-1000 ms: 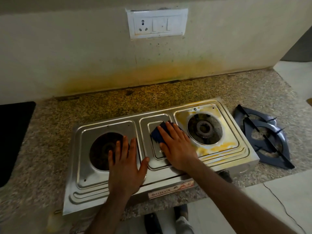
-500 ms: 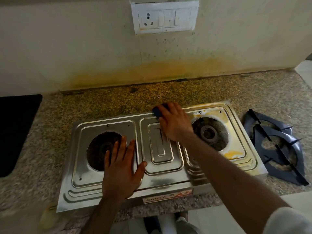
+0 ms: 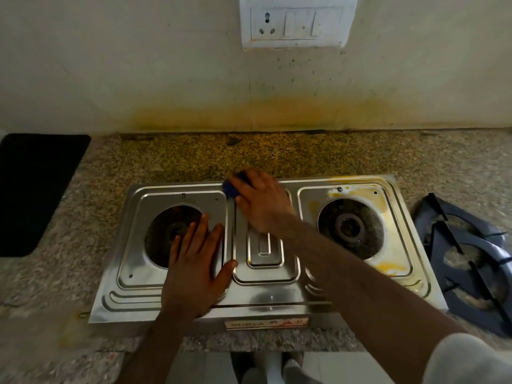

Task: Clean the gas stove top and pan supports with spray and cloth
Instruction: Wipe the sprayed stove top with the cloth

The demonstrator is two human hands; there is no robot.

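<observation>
Wiping stove [image 3: 177, 293] rear centre with blue cloth [image 3: 232, 189] gripped in right hand [image 3: 261, 202], left hand [image 3: 195, 268] lying flat and open bracing; right burner stains and supports [image 3: 468, 261] beside stove remaining.

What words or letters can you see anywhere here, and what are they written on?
"SURYA": my best reading of the blurred, faint letters on the red and white label on the front edge of the gas stove.
A small logo beside that word on the label: too blurred to read.
Socket and switch plate on the wall: no writing that I can see.
Nothing else bears readable text.
</observation>
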